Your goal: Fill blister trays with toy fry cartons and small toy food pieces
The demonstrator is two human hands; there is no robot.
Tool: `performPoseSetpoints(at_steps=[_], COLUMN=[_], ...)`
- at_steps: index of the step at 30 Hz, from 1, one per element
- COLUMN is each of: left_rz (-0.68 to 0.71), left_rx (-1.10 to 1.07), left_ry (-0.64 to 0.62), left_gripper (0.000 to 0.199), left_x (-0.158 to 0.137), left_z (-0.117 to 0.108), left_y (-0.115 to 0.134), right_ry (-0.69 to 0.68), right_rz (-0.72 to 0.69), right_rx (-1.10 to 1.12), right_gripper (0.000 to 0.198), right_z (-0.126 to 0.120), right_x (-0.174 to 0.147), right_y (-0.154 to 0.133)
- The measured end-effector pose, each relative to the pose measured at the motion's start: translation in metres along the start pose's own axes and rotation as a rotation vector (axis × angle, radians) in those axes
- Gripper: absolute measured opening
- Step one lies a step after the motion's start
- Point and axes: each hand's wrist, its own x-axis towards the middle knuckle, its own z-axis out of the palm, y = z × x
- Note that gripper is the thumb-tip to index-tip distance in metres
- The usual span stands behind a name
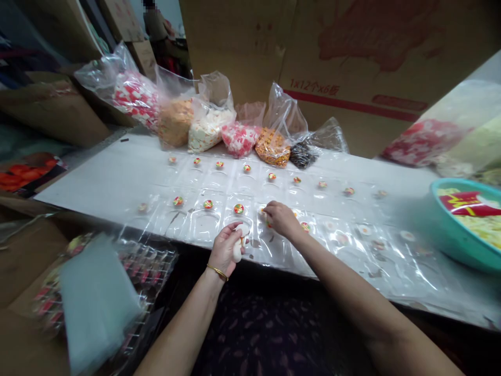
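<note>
My left hand (227, 247), with a gold bangle at the wrist, is closed around several small white rounded pieces (237, 251), one showing some orange. It is over the front edge of the clear plastic blister trays (203, 228). My right hand (280, 218) reaches to a tray compartment, fingertips pinched together and pointing down. What they hold, if anything, is hidden. Small round multicoloured pieces (238, 209) sit in the compartments in two rows. Another such piece (305, 226) lies just right of my right hand. Farther right, the front row holds paler pieces (365, 230).
Along the table's back stand open clear bags, including red-and-white pieces (135, 96), orange pieces (273, 147) and dark pieces (303, 155). A turquoise basin (450, 230) is at right. Large cardboard (336, 57) rises behind. At lower left, a box holds packed trays (146, 261). A person (156, 26) stands far back.
</note>
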Motion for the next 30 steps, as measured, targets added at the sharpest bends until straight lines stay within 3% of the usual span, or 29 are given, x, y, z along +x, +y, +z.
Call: performPoseSetpoints(at_steps=[3, 6, 9, 12, 15, 18, 21, 24, 26, 30], left_rz=[0.030, 0.090, 0.050, -0.054, -0.085, -0.056, -0.018, 0.009, 0.019, 0.035], left_rx=[-0.008, -0.023, -0.079, -0.195, -0.302, -0.323, -0.276, -0.228, -0.210, -0.193], left_ry=[-0.008, 0.008, 0.039, 0.058, 0.105, 0.160, 0.218, 0.220, 0.205, 0.210], left_gripper=[0.038, 0.038, 0.034, 0.027, 0.028, 0.027, 0.026, 0.028, 0.029, 0.033], left_x=[0.004, 0.007, 0.006, 0.001, -0.005, -0.008, -0.010, -0.011, -0.010, 0.000], left_z=[0.001, 0.001, -0.008, -0.023, -0.038, -0.048, -0.056, -0.064, -0.068, -0.069], left_y=[0.001, 0.001, 0.006, 0.019, 0.033, 0.042, 0.047, 0.050, 0.053, 0.057], right_ry=[0.073, -0.056, -0.060, 0.101, 0.226, 0.179, 0.066, -0.019, -0.011, 0.209], right_rz=[-0.004, -0.092, -0.028, 0.116, 0.164, 0.080, -0.020, -0.055, -0.052, 0.044], right_rx=[0.434, 0.805, 0.991, 0.852, 0.455, 0.071, -0.138, -0.141, -0.025, 0.376], right_gripper=[0.022, 0.020, 0.017, 0.014, 0.013, 0.021, 0.028, 0.025, 0.025, 0.027], right_z=[-0.009, -0.006, 0.003, 0.007, 0.005, 0.008, 0.020, 0.032, 0.033, 0.022], right_x=[-0.003, -0.005, 0.002, 0.023, 0.049, 0.071, 0.083, 0.087, 0.086, 0.078], right_y=[-0.013, -0.036, -0.045, -0.040, -0.046, -0.070, -0.092, -0.093, -0.083, -0.063])
